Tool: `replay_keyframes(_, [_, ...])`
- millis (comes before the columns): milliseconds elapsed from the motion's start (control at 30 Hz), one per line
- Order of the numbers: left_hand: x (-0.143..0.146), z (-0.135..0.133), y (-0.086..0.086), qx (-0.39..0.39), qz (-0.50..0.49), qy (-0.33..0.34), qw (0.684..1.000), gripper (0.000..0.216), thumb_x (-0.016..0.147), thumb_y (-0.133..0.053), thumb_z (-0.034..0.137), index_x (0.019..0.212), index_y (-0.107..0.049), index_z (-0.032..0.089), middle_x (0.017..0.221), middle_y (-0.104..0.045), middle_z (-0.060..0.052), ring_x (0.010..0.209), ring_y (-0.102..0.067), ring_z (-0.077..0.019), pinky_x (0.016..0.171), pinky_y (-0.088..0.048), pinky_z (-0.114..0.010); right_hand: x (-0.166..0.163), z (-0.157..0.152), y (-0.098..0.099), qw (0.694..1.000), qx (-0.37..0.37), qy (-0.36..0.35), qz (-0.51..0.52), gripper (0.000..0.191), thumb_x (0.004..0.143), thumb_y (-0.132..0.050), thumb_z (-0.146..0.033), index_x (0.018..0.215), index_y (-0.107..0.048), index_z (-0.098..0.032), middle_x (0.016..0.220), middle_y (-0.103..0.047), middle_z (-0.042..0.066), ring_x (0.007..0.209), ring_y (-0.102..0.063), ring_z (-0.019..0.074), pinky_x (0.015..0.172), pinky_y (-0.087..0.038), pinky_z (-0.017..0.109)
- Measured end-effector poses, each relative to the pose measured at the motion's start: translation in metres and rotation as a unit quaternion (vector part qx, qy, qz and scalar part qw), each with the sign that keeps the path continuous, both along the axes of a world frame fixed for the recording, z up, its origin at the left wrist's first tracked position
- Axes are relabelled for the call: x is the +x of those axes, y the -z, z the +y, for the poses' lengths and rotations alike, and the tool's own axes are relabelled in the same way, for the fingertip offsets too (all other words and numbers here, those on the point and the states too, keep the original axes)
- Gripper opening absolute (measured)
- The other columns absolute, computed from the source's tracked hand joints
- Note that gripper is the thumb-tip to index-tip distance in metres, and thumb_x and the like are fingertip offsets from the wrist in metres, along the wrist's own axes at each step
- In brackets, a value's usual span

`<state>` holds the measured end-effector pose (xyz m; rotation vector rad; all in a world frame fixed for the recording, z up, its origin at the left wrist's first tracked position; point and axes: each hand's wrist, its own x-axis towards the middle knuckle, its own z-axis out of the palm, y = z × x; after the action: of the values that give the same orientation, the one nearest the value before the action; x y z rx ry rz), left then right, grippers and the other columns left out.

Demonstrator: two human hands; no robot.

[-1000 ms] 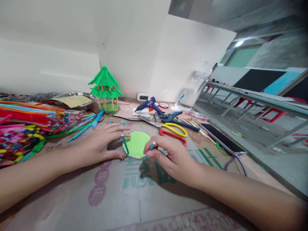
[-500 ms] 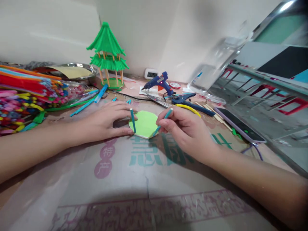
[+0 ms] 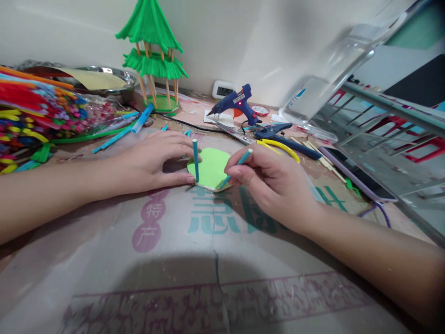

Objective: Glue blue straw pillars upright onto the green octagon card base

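A light green paper disc (image 3: 210, 168) lies flat on the cardboard-covered table (image 3: 194, 250). One short teal straw piece (image 3: 195, 159) stands upright near the disc's left edge. My left hand (image 3: 153, 160) rests flat beside the disc, fingers spread, thumb tip against its left rim. My right hand (image 3: 269, 183) pinches a second teal straw piece (image 3: 235, 168), tilted, with its lower end on the disc's right edge.
A green straw pagoda model (image 3: 153, 51) stands at the back. Bundles of coloured straws (image 3: 31, 116) lie at left, with a metal bowl (image 3: 114, 81) behind. A blue glue gun (image 3: 234, 104), pliers and scissors (image 3: 274, 139), wooden sticks and a phone (image 3: 358, 174) lie right.
The camera has moved closer and lower. My right hand shifted the tilted straw piece onto the disc's right edge. My left hand has stayed beside the disc.
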<state>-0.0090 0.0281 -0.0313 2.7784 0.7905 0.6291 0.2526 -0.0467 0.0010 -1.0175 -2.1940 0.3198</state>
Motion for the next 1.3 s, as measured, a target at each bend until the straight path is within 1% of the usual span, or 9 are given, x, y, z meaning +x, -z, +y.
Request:
replay_keyframes(167, [-0.0006,-0.0005,-0.0006,0.014,0.007,0.0,1.0,0.049,0.098,-0.053,0.066,0.117,-0.07,0.025,0.13,-0.07,-0.009,0.127,-0.06,-0.0314,0.109,-0.044,-0.047,-0.0008,0.0008,0.0005,1.0,0.0,0.001,0.001,0.021,0.104,-0.059,-0.034,0.086,-0.063,-0.024,0.075,-0.064,-0.001,0.066,-0.056,0.0139,0.063,-0.042,0.029])
replay_keyframes(433, [-0.0003,-0.0005,-0.0009,0.0,0.005,0.0,1.0,0.046,0.097,-0.055,0.066,0.119,-0.07,0.028,0.131,-0.07,-0.007,0.127,-0.06,-0.0319,0.111,-0.043,-0.048,-0.0018,0.0012,-0.0003,1.0,0.012,-0.004,-0.006,0.022,0.104,-0.059,-0.03,0.083,-0.062,-0.023,0.072,-0.061,-0.002,0.065,-0.055,0.0132,0.062,-0.04,0.028])
replay_keyframes(533, [0.0,-0.0003,-0.0017,0.0,0.01,0.0,1.0,0.047,0.097,-0.055,0.065,0.12,-0.07,0.026,0.132,-0.07,-0.008,0.128,-0.06,-0.0322,0.109,-0.044,-0.049,-0.002,0.0015,0.0,1.0,0.008,-0.003,-0.006,0.023,0.103,-0.059,-0.03,0.082,-0.061,-0.023,0.072,-0.061,-0.002,0.065,-0.055,0.0132,0.062,-0.04,0.028])
replay_keyframes(667, [0.0006,0.0001,-0.003,-0.004,0.008,0.0,1.0,0.045,0.095,-0.057,0.067,0.117,-0.07,0.03,0.129,-0.071,-0.007,0.126,-0.061,-0.0321,0.108,-0.046,-0.049,-0.0024,0.0022,0.0006,1.0,0.0,-0.001,-0.004,0.024,0.103,-0.059,-0.031,0.08,-0.059,-0.023,0.071,-0.06,-0.002,0.065,-0.054,0.0135,0.061,-0.04,0.028])
replay_keyframes(867, [0.0005,0.0,-0.0034,-0.006,0.009,-0.001,1.0,0.046,0.095,-0.057,0.066,0.118,-0.07,0.028,0.13,-0.07,-0.008,0.126,-0.06,-0.0324,0.109,-0.044,-0.049,-0.0032,0.0037,0.0004,1.0,0.0,-0.005,-0.004,0.026,0.102,-0.059,-0.029,0.078,-0.058,-0.023,0.068,-0.057,-0.002,0.064,-0.053,0.013,0.061,-0.04,0.028])
replay_keyframes(1033, [0.0005,0.0004,-0.0024,0.002,0.019,-0.003,1.0,0.048,0.096,-0.055,0.066,0.12,-0.07,0.027,0.13,-0.07,-0.008,0.126,-0.06,-0.032,0.11,-0.044,-0.049,-0.0046,0.0045,0.0,1.0,-0.004,0.003,-0.007,0.027,0.102,-0.059,-0.031,0.076,-0.058,-0.022,0.068,-0.058,-0.002,0.065,-0.052,0.0133,0.062,-0.041,0.028])
replay_keyframes(1167, [0.0008,0.0,-0.0023,0.002,0.014,-0.004,1.0,0.049,0.096,-0.055,0.066,0.12,-0.07,0.026,0.131,-0.069,-0.009,0.127,-0.06,-0.0323,0.11,-0.044,-0.049,-0.0047,0.0053,0.0001,1.0,-0.002,-0.006,-0.004,0.028,0.102,-0.059,-0.03,0.076,-0.057,-0.022,0.067,-0.057,-0.002,0.064,-0.051,0.0127,0.062,-0.04,0.027])
replay_keyframes(1300, [0.0015,-0.0006,-0.0033,-0.012,0.006,-0.002,1.0,0.045,0.095,-0.058,0.065,0.118,-0.07,0.029,0.13,-0.071,-0.007,0.124,-0.061,-0.0319,0.109,-0.044,-0.049,-0.004,0.0056,0.0005,1.0,0.004,-0.008,-0.01,0.027,0.102,-0.06,-0.031,0.076,-0.058,-0.022,0.069,-0.058,-0.002,0.065,-0.052,0.0128,0.063,-0.04,0.027])
